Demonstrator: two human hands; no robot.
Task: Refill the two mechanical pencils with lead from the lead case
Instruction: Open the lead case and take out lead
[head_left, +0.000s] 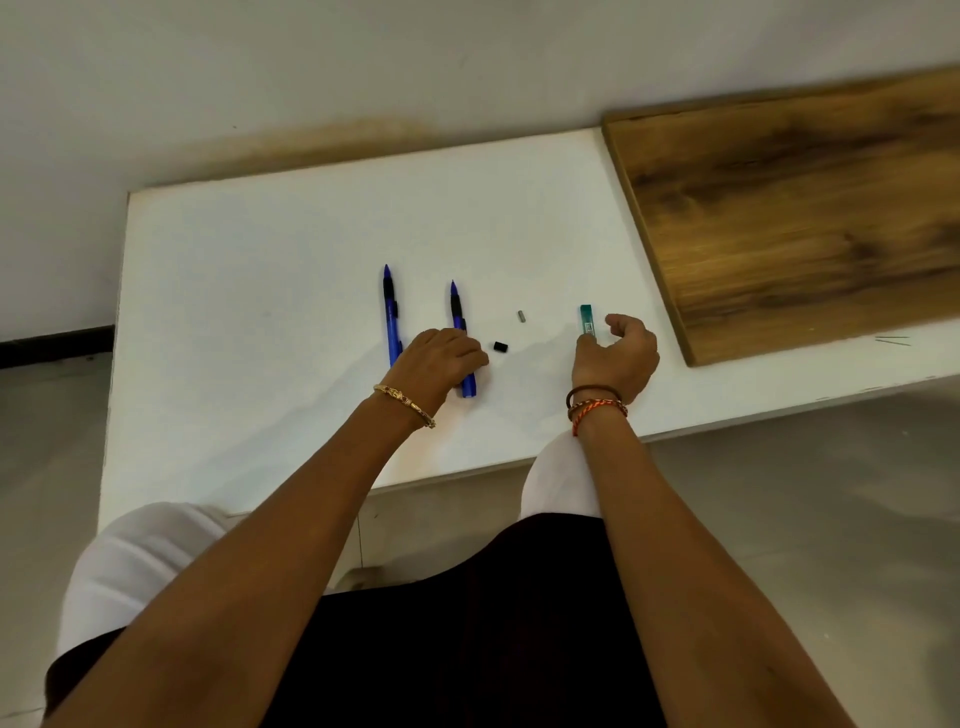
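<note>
Two blue mechanical pencils lie side by side on the white table (260, 312), tips pointing away from me. The left pencil (390, 312) lies free. My left hand (439, 358) rests over the middle of the right pencil (457, 306), fingers curled on its barrel. A small black cap (500, 346) and a small grey eraser piece (521, 316) lie loose between the hands. The teal lead case (587, 318) lies further right; my right hand (618, 358) touches its near end with thumb and fingertips, the other fingers spread.
A wooden board (810, 218) covers the table's right part, its edge close to my right hand. A few thin leads (892, 339) lie just below the board's near corner. The table's near edge runs just behind my wrists.
</note>
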